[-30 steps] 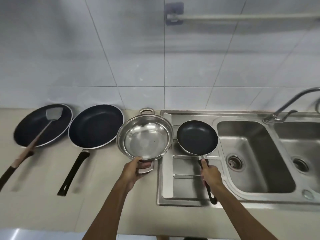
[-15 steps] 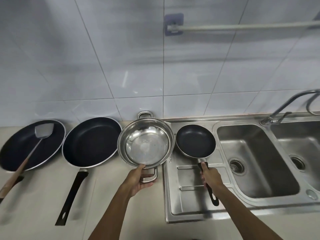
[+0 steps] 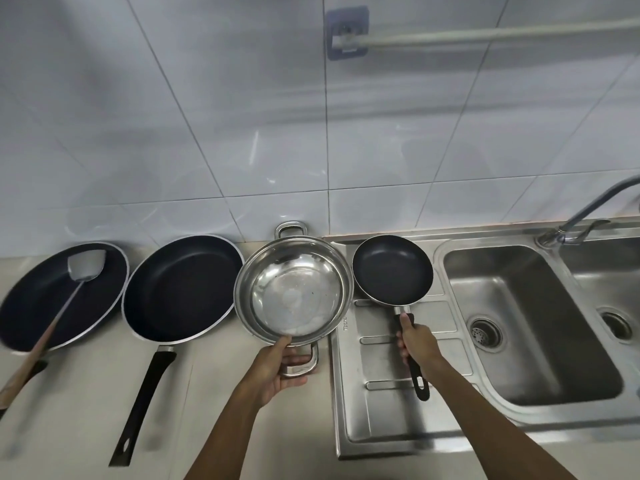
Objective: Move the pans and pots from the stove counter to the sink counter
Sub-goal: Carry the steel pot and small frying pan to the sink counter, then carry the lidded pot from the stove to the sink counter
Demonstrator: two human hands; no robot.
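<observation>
**Two hands on cookware at the counter's edge**

Head view: the left hand [image 3: 277,367] is closed on the near loop handle of a round, polished stainless steel pot [image 3: 294,289], thumb over the rim, fingers curled under the loop. The pot sits at the seam where the beige stone counter [image 3: 69,410] meets the ribbed stainless steel draining board [image 3: 388,417], its right edge over the board; whether it rests flat or is lifted is hard to make out. Its second loop handle points to 12 o'clock, toward the glossy pale tiled wall [image 3: 207,116].

The right hand [image 3: 415,348] is clamped around the black handle of a small round black non-stick frying pan [image 3: 393,270], which lies over the draining board at 3 o'clock from the pot, nearly touching it. The handle's end with its hanging hole sticks out below the fist.

At 9 o'clock from the pot lies a large black non-stick frying pan [image 3: 181,289] with a silver rim and a long black handle toward 7 o'clock. Further left, a second wide black pan [image 3: 45,299], cut off by the frame edge, holds a metal spatula [image 3: 85,266] with a wooden handle that is blurred.

At 3 o'clock from the small pan is the deep steel sink basin [image 3: 554,341] with a round drain; a second basin and the curved tap [image 3: 588,216] are partly cut off on the right
</observation>
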